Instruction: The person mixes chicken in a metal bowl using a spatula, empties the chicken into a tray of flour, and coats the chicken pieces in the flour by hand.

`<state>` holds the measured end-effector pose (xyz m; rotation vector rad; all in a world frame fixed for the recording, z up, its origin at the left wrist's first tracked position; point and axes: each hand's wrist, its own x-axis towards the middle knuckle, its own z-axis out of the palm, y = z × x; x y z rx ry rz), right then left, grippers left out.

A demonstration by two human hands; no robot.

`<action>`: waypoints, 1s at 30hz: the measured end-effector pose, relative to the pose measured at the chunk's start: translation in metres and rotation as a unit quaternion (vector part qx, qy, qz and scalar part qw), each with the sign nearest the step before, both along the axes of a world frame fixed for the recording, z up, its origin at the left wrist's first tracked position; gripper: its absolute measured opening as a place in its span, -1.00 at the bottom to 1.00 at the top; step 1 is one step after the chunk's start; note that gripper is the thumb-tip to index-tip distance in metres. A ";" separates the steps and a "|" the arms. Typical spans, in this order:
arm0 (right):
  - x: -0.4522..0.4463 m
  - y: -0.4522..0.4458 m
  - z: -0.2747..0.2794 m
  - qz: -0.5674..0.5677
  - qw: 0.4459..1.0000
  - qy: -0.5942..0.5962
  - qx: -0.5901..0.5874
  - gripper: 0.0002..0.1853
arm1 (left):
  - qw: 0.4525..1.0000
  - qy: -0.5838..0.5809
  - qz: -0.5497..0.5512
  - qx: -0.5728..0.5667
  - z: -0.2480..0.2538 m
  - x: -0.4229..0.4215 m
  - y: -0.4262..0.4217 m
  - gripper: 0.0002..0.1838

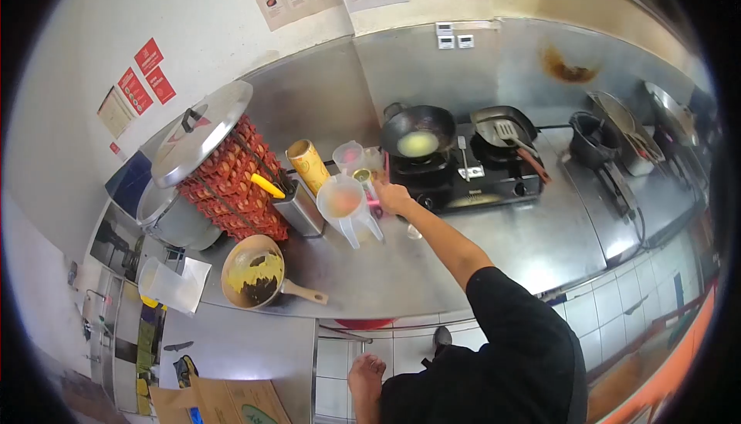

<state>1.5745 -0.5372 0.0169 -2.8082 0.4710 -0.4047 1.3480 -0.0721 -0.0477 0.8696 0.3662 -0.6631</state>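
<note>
My right hand (395, 198) reaches over the steel counter, among small items beside the gas stove. Its fingers are bent in at a pink object (375, 205), mostly hidden, and I cannot make out what they grip. Just left stands a translucent measuring jug (342, 201) with something orange inside. Behind it are a smaller clear jug (349, 155) with pink contents and a small round container (362, 176). Low by my body, my left hand (367, 370) is curled closed, apart from the counter, with nothing seen in it.
A wok (417, 134) with pale yellow contents and a square pan (505, 124) sit on the black gas stove (463, 192). Leftward are a saucepan (253, 273) with yellow residue, stacked egg trays (235, 181) under a metal lid (202, 130), and a yellow roll (307, 165).
</note>
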 end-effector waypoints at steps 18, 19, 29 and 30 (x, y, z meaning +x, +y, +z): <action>-0.064 0.004 0.057 -0.053 0.985 -0.157 0.045 -0.82 | 0.786 -0.473 -0.365 0.159 0.061 0.185 -0.187 -0.73; -0.093 0.011 0.079 -0.031 0.984 -0.169 0.048 -0.81 | 0.732 -0.587 -0.287 0.195 0.078 0.184 -0.209 -0.61; -0.413 0.091 0.166 -0.160 0.969 -0.050 0.179 -0.70 | 0.565 -0.650 -0.506 -0.048 0.115 0.040 -0.358 -0.09; -0.445 0.097 0.165 -0.194 0.962 -0.052 0.185 -0.70 | 0.531 -0.672 -0.509 -0.087 0.111 0.010 -0.363 -0.09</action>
